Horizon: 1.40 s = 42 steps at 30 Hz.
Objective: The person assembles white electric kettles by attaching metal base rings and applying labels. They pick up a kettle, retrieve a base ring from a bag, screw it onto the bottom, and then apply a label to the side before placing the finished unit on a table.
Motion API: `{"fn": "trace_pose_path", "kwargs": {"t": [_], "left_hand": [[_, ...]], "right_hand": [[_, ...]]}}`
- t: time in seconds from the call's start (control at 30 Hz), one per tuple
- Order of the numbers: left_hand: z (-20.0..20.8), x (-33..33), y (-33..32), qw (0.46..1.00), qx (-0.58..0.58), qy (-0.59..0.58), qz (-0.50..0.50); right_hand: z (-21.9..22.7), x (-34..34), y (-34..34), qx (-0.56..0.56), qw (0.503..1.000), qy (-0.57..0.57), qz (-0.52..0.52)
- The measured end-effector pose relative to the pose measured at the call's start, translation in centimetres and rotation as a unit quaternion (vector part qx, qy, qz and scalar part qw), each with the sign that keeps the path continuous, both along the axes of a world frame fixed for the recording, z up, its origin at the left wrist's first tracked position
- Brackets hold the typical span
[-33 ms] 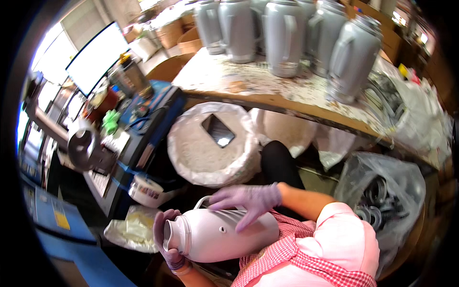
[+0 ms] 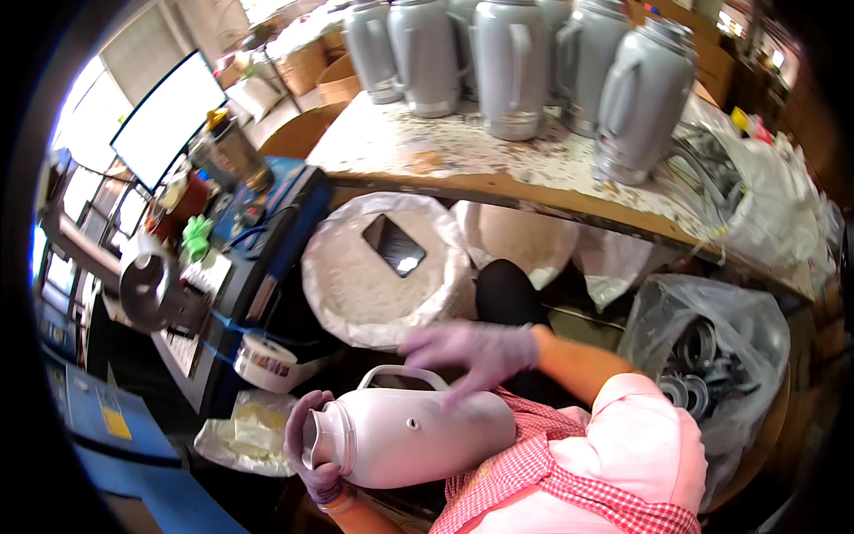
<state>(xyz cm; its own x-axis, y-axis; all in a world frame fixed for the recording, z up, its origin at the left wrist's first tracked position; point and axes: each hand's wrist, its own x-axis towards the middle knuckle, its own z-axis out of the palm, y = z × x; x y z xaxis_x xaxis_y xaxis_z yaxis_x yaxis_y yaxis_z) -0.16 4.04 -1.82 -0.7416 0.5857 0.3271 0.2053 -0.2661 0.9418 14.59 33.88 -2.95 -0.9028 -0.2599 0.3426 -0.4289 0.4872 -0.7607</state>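
A pale grey thermos flask body [image 2: 427,436] lies on its side across my lap, its spouted neck to the left and its looped handle [image 2: 402,371] on the far side. My left hand [image 2: 299,438], in a purple glove, is wrapped round the neck end and holds it. My right hand [image 2: 476,354], gloved too, hovers over the body beside the handle. Its fingers are apart and slightly smeared by motion, with nothing in them. A small round hole shows in the flask's upper side.
Several grey flask bodies [image 2: 511,71] stand on the worn table [image 2: 400,147] ahead. A bag-lined tub [image 2: 347,294] bears a phone [image 2: 394,245]. Right is a clear bag [image 2: 756,329] of dark ring parts; left are a tape roll [image 2: 265,363] and a monitor [image 2: 169,116].
My right hand has lifted off the flask body and moved slightly right and up, baring more of the handle. My left hand keeps its hold. The view has shifted a little.
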Motion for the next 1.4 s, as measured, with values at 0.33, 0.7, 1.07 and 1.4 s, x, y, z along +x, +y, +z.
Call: {"fn": "trace_pose_path", "kwargs": {"t": [0.33, 0.7, 1.07, 1.4], "left_hand": [[3.3, 4.3, -0.9, 0.980, 0.026, 0.097, 0.173], [3.6, 6.3, 1.3, 0.927, -0.105, 0.343, 0.107], [3.9, 12.4, 10.2, 0.874, -0.145, 0.463, 0.030], [3.2, 10.2, 1.8, 0.926, -0.086, 0.362, 0.064]], "right_hand": [[-4.3, 37.0, 34.6, 0.349, 0.473, -0.200, -0.784], [-5.8, 39.5, 37.4, 0.139, 0.572, -0.020, -0.808], [6.5, 15.1, 5.7, 0.246, 0.908, 0.234, -0.244], [4.0, 7.0, -0.2, -0.294, 0.929, -0.179, -0.138]]}}
